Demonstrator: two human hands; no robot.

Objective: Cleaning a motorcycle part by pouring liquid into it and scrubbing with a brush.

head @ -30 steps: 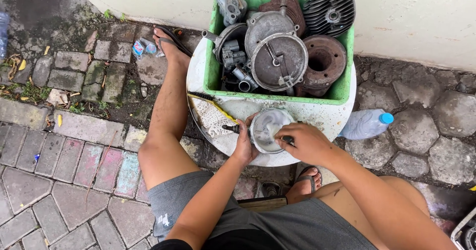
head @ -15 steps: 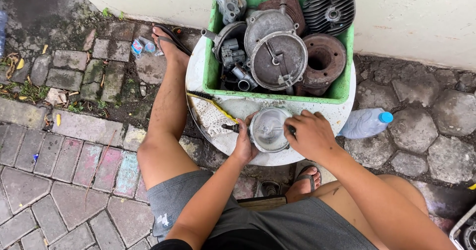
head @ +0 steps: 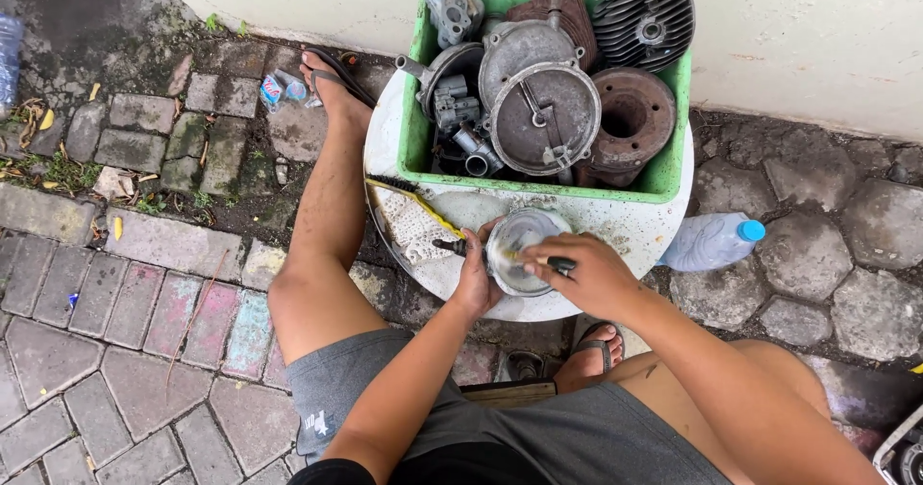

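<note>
My left hand (head: 474, 275) grips the left edge of a round grey metal engine part (head: 517, 245) held over a white basin (head: 635, 230). My right hand (head: 588, 275) lies across the part's right side and holds a small dark tool (head: 561, 265) against it. A dark stub (head: 448, 247) sticks out of the part to the left of my left hand. A yellow-handled brush (head: 411, 204) lies on the basin's left rim, close to the left hand.
A green crate (head: 419, 110) full of grey and rusty engine parts sits on the basin against a white wall. A clear bottle with a blue cap (head: 713, 241) lies right of the basin. My bare legs and sandalled feet flank the basin on stone paving.
My right hand has slid down and left across the metal part, from its upper right edge to its lower right side. The left hand has kept its grip.
</note>
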